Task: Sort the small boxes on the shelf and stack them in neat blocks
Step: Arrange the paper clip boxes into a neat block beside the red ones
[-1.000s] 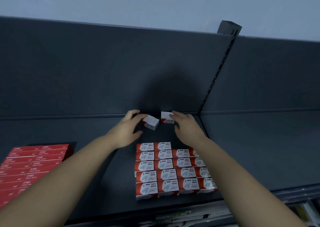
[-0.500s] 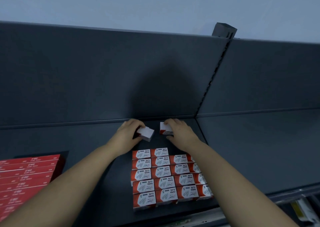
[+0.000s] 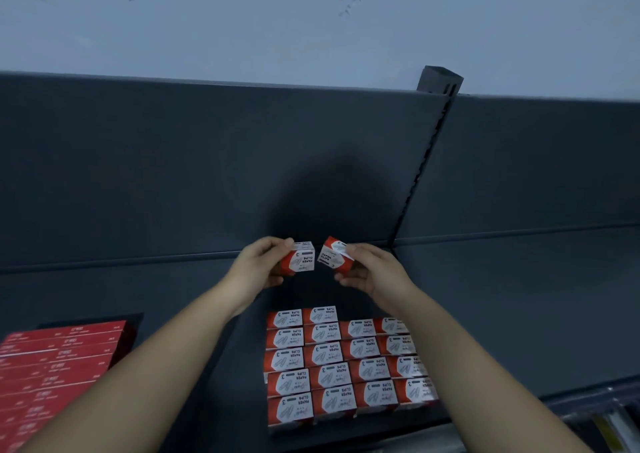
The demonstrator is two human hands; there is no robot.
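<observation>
Boxes: two small red-and-white "PAPER CLIPS" ones are up off the shelf (image 3: 519, 314), one per hand, both in front of the dark back panel (image 3: 173, 175).

Left hand (image 3: 258, 267) is closed around the left box (image 3: 300, 261): fingers (image 3: 277, 244) over the top, thumb below. Label faces the camera and reads upside down. Box sits roughly level.

Right hand (image 3: 372, 272) pinches the right box (image 3: 335, 256), fingers on its right side, thumb underneath. This one is tilted, red corner pointing up and left. Label visible too.

The two held boxes are just beside each other, a narrow gap between, not touching.

Below the hands, near the front edge of the shelf, sits the block (image 3: 343, 366) of matching boxes. Four columns, labels up, same upside-down print. The two left columns run one box farther back than the two right columns. Rows are tight, edges mostly flush. The right column is partly hidden by the right forearm. Cannot tell how many layers deep the block goes.

Far left on the same shelf: a red stack (image 3: 59, 359) of long flat packs, well apart from the block, cut off by the frame edge.

A slotted upright (image 3: 427, 161) splits the back panel right of the hands. Pale wall (image 3: 311, 19) above the panel.
</observation>
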